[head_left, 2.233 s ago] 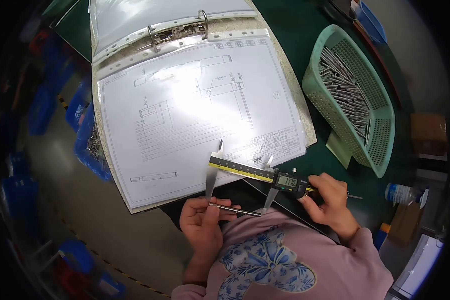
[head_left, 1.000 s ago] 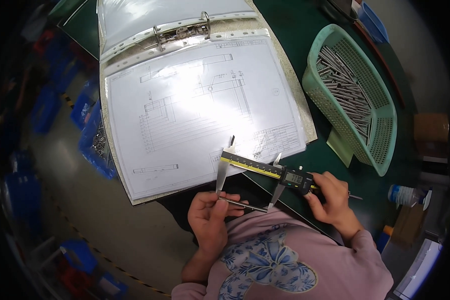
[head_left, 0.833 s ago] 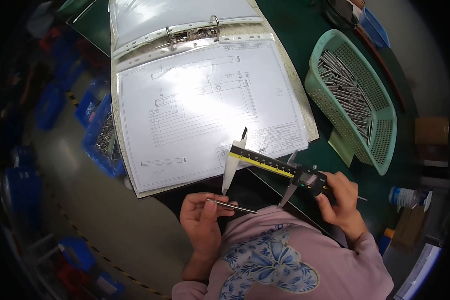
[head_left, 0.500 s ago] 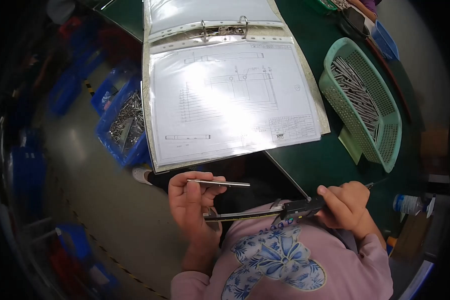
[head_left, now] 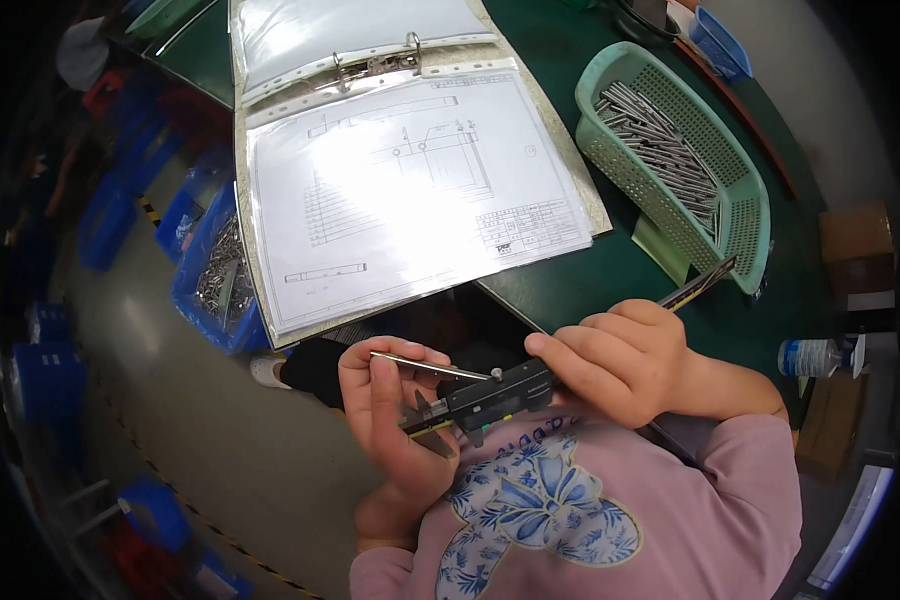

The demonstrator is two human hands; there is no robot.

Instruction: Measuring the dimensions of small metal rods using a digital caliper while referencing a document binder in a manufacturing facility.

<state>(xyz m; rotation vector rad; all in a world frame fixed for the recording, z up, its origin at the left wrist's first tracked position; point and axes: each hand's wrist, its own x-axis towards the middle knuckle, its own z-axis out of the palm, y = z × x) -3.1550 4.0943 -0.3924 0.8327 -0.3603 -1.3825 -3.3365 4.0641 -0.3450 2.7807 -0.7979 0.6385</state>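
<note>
Between the thumb and fingers of my left hand [head_left: 395, 410] is a slim metal rod [head_left: 430, 367], its free end pointing right. My right hand [head_left: 620, 362] is closed around a black digital caliper [head_left: 500, 395]. The caliper's jaws lie against or just beside my left palm, below the rod; whether that palm also grips them is hard to see. The slider sits close to the jaw end, and the caliper's beam [head_left: 700, 283] sticks out past my right hand. The rod's right end overlaps the slider's top edge in view; I cannot tell whether they touch.
An open ring binder with a technical drawing [head_left: 410, 190] lies on the green table [head_left: 540, 290]. A pale green basket [head_left: 755, 200] of metal rods stands right of it. Blue bins [head_left: 195, 310] with metal parts are at left, a bottle [head_left: 810, 357] at far right.
My right hand has moved left and up, sliding the caliper's slider toward the jaw end near my left hand. The rod stays in my left hand, now tilted down to the right. The view has shifted.
</note>
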